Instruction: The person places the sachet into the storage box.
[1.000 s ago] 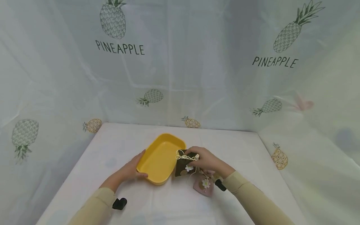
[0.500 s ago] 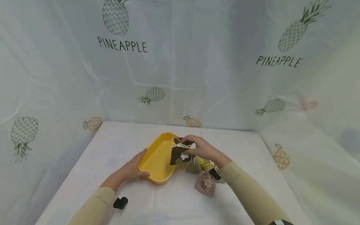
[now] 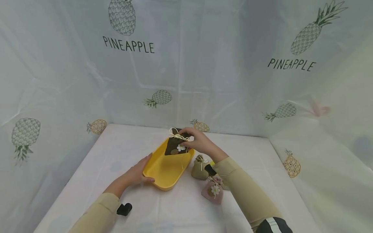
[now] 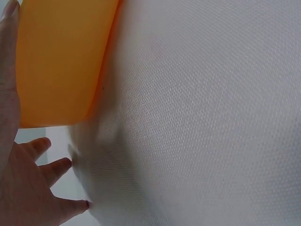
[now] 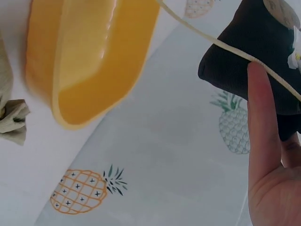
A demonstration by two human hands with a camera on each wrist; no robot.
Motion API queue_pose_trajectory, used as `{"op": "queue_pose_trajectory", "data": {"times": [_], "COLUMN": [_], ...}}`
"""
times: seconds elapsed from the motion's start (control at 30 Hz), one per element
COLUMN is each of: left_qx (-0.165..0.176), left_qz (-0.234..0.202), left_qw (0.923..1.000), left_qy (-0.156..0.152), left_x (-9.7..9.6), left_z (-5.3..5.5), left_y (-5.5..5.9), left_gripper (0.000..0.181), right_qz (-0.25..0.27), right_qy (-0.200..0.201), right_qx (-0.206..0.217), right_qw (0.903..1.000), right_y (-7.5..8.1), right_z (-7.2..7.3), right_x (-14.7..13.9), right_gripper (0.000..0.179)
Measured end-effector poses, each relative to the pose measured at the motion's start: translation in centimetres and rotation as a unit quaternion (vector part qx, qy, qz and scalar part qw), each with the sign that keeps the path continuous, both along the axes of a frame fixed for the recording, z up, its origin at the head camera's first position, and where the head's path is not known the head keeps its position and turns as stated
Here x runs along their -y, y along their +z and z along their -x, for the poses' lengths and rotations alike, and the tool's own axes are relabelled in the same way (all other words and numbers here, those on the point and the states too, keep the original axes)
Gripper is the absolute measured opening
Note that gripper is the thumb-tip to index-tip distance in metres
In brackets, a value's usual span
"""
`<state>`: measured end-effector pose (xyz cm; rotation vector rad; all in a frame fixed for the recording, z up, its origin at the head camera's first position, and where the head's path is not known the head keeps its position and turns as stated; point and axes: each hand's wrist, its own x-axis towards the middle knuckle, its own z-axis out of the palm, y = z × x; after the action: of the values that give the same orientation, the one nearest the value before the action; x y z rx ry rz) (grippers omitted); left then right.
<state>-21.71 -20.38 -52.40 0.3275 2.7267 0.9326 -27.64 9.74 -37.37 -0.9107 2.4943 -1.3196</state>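
My right hand pinches a dark drawstring pouch near its tied neck. The pouch bears a white flower and a pale cord bow, and hangs above the far end of a yellow tray. In the right wrist view, a finger lies against the dark pouch and its cord, apart from the tray. At the tray's near left corner, my left hand holds the rim, thumb on the near end and fingers along the side. The left wrist view shows the tray's outer wall beside the thumb.
Right of the tray stand a beige pouch and a pink pouch with a white flower. Bits of a yellow pouch show behind the right sleeve. A pineapple-print curtain encloses the white table.
The right hand has lifted the dark pouch and carried it left and away, from the tray's right side to over its far end. The left hand stays at the tray.
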Motion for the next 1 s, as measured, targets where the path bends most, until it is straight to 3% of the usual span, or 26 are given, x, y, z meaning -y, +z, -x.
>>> {"op": "queue_pose_trajectory", "data": {"times": [0.2,0.4,0.6,0.73,1.0], "left_qx": [0.001,-0.005,-0.003,-0.008,-0.009], "left_qz": [-0.007,-0.004,0.002,0.006,0.008], "left_qw": [1.0000,1.0000,1.0000,1.0000,0.9999], "left_qy": [0.002,0.004,0.002,0.000,0.006], "left_x": [0.2,0.4,0.3,0.3,0.2], "left_z": [0.1,-0.1,-0.1,0.0,0.0], "left_y": [-0.3,-0.1,0.0,-0.2,-0.2], "left_gripper": [0.127,0.126,0.126,0.124,0.124], "right_qz": [0.040,0.073,0.060,0.054,0.008], "right_qy": [-0.035,-0.069,-0.099,-0.092,-0.066], "right_qx": [0.018,0.027,0.051,0.075,0.107], "right_qw": [0.9984,0.9946,0.9920,0.9914,0.9920], "right_y": [-0.9,-3.8,-6.4,-7.1,-7.2], "right_z": [1.6,3.3,4.4,5.1,7.1], "right_x": [1.4,2.1,2.2,2.6,3.4], "right_gripper": [0.040,0.039,0.038,0.038,0.034]}}
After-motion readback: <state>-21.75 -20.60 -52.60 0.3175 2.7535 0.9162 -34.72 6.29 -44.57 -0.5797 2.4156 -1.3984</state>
